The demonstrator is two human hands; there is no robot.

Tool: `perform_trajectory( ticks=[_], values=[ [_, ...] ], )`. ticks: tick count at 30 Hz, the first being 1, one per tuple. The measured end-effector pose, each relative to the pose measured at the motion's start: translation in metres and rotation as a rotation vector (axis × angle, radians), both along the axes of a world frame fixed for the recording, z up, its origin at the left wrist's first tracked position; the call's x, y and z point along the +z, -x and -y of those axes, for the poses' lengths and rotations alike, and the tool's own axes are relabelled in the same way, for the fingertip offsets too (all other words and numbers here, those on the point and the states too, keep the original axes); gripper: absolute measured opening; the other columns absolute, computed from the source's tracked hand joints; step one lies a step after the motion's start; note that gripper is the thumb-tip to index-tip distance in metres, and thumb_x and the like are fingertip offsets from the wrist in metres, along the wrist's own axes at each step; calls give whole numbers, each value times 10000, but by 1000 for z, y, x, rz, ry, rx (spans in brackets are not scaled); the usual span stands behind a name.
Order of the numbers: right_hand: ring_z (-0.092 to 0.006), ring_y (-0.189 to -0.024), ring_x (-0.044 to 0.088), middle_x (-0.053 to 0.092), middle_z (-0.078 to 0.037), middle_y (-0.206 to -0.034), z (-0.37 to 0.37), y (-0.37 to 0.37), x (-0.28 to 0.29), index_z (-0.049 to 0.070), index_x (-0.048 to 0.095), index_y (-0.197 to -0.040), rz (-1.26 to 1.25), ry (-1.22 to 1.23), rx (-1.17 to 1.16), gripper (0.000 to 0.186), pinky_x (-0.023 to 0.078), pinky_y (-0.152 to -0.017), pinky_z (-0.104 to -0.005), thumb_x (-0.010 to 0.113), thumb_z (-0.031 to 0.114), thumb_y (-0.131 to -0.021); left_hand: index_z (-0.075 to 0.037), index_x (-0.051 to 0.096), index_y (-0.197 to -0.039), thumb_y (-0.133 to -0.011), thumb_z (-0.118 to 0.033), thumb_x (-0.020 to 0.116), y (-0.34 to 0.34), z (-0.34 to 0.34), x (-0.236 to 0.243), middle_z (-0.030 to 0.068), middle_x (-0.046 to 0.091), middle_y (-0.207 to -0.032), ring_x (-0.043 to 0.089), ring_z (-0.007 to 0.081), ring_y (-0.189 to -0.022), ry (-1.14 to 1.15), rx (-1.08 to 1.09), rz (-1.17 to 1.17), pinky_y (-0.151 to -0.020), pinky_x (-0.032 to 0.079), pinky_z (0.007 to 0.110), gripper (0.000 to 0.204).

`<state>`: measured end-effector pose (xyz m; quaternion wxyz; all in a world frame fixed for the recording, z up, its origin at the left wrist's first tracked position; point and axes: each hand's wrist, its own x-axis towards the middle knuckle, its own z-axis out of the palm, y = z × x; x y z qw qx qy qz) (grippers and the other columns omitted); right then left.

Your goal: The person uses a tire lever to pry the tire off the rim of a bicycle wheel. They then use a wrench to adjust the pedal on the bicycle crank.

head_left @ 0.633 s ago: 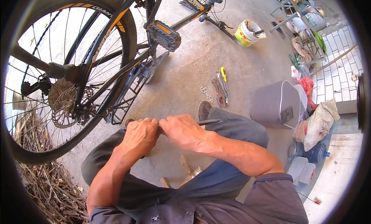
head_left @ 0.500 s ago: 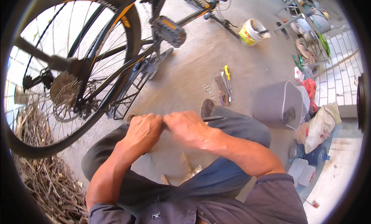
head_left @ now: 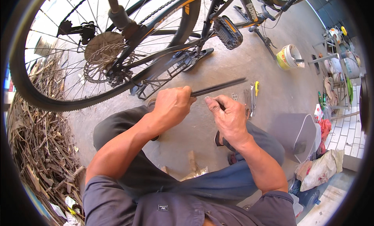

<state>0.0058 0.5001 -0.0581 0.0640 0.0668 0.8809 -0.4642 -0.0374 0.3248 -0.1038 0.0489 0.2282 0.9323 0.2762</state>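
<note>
My left hand (head_left: 175,103) grips a long, thin, dark bar (head_left: 218,86) that slants up to the right, above the floor. Just right of it, my right hand (head_left: 228,119) has curled fingers and thumb; whether anything small is inside is hidden, and it appears apart from the bar. Beyond both hands lies a black bicycle with orange trim, its rear wheel (head_left: 60,107) and brake disc (head_left: 103,50) at upper left, a pedal (head_left: 228,33) to the right. On the floor past my right hand lie a yellow-handled screwdriver (head_left: 256,87), wrenches (head_left: 252,107) and a small metal piece (head_left: 234,96).
A pile of sticks (head_left: 41,152) lines the left side. To the right stand a white-and-yellow bucket (head_left: 284,58), a grey bin (head_left: 288,128) and a metal stand (head_left: 331,58) among clutter. Sacks (head_left: 319,169) and a blue plastic jug (head_left: 307,198) lie at lower right.
My hands were together on the bar and are now apart. The left has risen with the bar, which slants more; the right has moved rightward off it. The view has also shifted.
</note>
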Motion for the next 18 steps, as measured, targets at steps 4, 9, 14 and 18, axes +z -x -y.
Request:
perform_trajectory(
  ticks=[4, 9, 14, 18],
  values=[
    [-128, -716, 588, 646, -59, -876, -8, 5, -14, -32, 641, -952, 239, 405, -99, 472, 503, -605, -285, 578, 435, -925, 2, 559, -781, -870, -231, 630, 1, -13, 22, 207, 566, -648, 568, 394, -607, -197, 79, 184, -554, 420, 458, 259],
    [-135, -805, 625, 640, -66, -930, -5, 15, -8, 16, 614, -1017, 190, 755, -167, 410, 523, -632, -271, 591, 414, -921, 5, 569, -835, -899, -218, 588, -9, -19, 28, 207, 545, -634, 551, 373, -604, -411, 18, 369, -563, 410, 445, 233],
    [-149, -810, 628, 642, -83, -913, -6, 18, -5, 13, 621, -992, 135, 808, -174, 368, 526, -671, -294, 592, 374, -929, 23, 542, -878, -894, -234, 595, -10, -19, 34, 238, 544, -655, 544, 420, -642, -428, -29, 396, -581, 408, 454, 263],
    [-155, -773, 627, 642, -89, -867, -7, 21, -4, 15, 617, -933, 71, 793, -179, 357, 526, -693, -309, 575, 370, -941, 10, 548, -895, -881, -256, 619, -11, -17, 32, 228, 577, -729, 575, 412, -705, -321, -64, 196, -603, 431, 457, 276]
  ],
)
